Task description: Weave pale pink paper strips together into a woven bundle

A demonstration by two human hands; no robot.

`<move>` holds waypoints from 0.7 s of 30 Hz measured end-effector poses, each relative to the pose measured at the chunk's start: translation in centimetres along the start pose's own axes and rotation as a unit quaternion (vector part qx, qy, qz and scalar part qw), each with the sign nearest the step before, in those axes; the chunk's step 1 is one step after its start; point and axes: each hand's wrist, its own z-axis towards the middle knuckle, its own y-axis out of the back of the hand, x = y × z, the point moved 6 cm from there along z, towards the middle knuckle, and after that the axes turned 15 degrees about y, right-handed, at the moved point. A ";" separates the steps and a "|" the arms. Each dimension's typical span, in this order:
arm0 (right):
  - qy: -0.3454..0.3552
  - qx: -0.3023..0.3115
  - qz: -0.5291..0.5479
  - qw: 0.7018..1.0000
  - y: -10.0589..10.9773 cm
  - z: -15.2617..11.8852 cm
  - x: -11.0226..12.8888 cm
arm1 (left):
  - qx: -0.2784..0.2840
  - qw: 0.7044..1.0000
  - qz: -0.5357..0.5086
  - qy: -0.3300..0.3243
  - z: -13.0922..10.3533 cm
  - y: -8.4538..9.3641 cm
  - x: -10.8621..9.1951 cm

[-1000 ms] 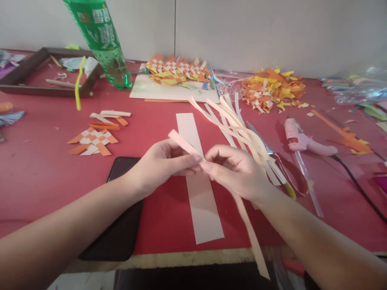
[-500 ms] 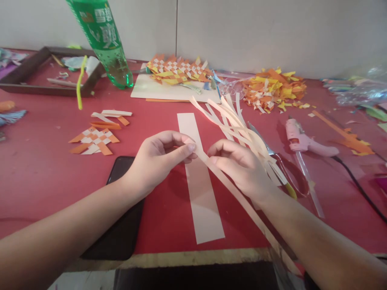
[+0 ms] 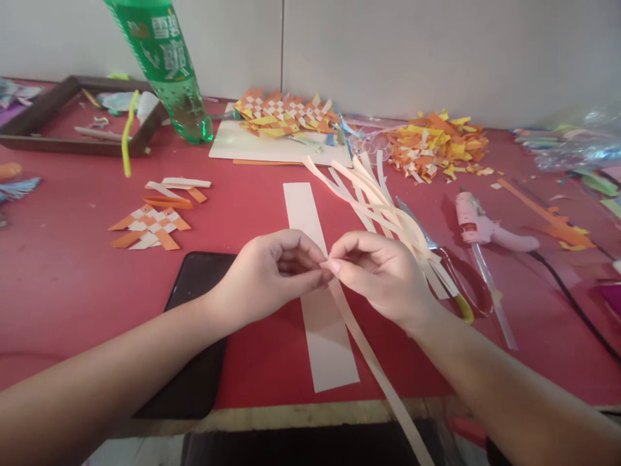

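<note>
A long pale paper strip (image 3: 371,359) hangs from my fingertips and runs down past the table's front edge. My left hand (image 3: 276,275) and my right hand (image 3: 381,272) meet at its upper end, both pinching it; the end itself is hidden between the fingers. Beneath them a wide pale paper band (image 3: 330,349) lies flat on the red table. Behind and right of my right hand is a bundle of loose pale paper strips (image 3: 373,194). Partly under those strips lie scissors (image 3: 460,285) with red and yellow handles. A black phone (image 3: 194,362) rests below my left forearm.
Woven orange-and-white paper fish (image 3: 155,223) lie at left and on a white sheet (image 3: 228,145) at the back. A green bottle (image 3: 179,84) stands by a dark frame (image 3: 58,144). Orange and yellow scraps (image 3: 436,145) and a pink glue gun (image 3: 485,223) with a cord are right.
My hands have come together, the left moving right and down. Both fingertips now meet at the strip's upper end, and its hanging part has swung left to a steeper angle.
</note>
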 end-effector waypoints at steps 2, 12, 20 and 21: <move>-0.012 0.006 0.004 1.000 -0.1 -0.1 -0.1 | -0.004 1.000 0.015 0.008 -0.1 0.0 -0.1; -0.037 0.001 0.007 0.999 0.1 -0.1 -0.4 | -0.009 0.999 -0.038 0.032 0.0 0.4 -0.1; -0.041 0.002 0.018 0.999 -0.1 0.0 -0.3 | 0.009 0.999 -0.020 0.025 -0.1 0.3 -0.1; -0.040 0.005 0.015 0.999 -0.1 0.0 -0.3 | 0.012 0.999 -0.019 0.025 -0.1 0.2 -0.1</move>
